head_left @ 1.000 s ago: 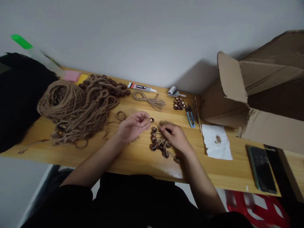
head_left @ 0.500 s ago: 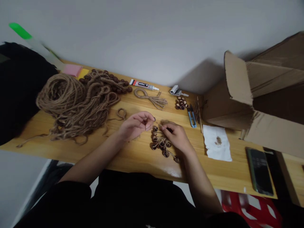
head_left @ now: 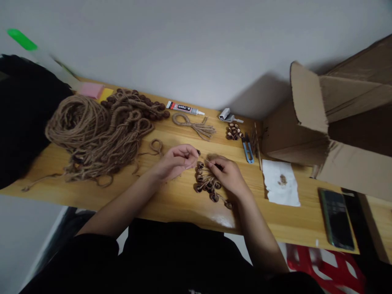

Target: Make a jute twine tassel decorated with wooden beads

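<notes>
My left hand (head_left: 177, 161) is closed in a pinch, with a small dark brown shell piece (head_left: 198, 152) at its fingertips. Just to its right, my right hand (head_left: 226, 174) pinches a thin end of brown twine (head_left: 207, 161). Below and between the hands hangs or lies a bunch of dark shell pieces on twine strands (head_left: 209, 186); its upper strands run under my right fingers. Whether the shell piece touches the twine end is too small to tell.
Coiled twine (head_left: 76, 120) and knotted cords with brown beads lie left. Behind are a glue tube (head_left: 185, 108), a looped tassel (head_left: 194, 125), loose shell pieces (head_left: 233, 131) and blue thread snips (head_left: 247, 149). A paper towel (head_left: 281, 182), phone (head_left: 336, 218) and cardboard box (head_left: 284, 134) stand right.
My left fingertips have turned slightly around the small shell piece. My right hand keeps its pinch on the twine, almost unmoved. The view has shifted a little.
</notes>
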### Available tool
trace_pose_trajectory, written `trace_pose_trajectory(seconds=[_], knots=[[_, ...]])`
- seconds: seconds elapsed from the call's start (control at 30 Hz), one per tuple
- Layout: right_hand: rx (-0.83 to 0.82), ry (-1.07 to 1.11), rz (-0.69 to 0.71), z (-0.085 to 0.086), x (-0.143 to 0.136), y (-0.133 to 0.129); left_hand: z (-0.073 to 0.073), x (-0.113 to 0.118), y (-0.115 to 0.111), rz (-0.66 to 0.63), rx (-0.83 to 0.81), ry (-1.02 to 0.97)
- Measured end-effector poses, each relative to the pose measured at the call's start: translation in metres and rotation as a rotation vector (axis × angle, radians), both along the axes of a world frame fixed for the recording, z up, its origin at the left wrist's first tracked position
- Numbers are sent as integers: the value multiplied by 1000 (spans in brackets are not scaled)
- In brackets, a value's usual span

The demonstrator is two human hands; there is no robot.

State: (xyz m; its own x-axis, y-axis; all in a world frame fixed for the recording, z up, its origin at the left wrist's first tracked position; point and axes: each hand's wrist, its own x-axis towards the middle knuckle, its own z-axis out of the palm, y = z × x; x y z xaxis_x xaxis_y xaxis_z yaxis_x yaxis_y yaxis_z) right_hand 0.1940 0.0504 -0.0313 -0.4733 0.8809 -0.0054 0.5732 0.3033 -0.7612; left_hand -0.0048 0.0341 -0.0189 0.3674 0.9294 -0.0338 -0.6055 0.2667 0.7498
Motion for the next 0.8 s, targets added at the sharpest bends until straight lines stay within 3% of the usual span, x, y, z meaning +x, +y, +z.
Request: trace_pose_trajectory(seconds=[0.3, 0.8], knots=[[-4, 14, 8, 1, 0, 0, -4, -2, -3, -14, 26, 140], [13, -11, 0, 1, 0, 0, -6, -3, -4, -38, 48, 155]])
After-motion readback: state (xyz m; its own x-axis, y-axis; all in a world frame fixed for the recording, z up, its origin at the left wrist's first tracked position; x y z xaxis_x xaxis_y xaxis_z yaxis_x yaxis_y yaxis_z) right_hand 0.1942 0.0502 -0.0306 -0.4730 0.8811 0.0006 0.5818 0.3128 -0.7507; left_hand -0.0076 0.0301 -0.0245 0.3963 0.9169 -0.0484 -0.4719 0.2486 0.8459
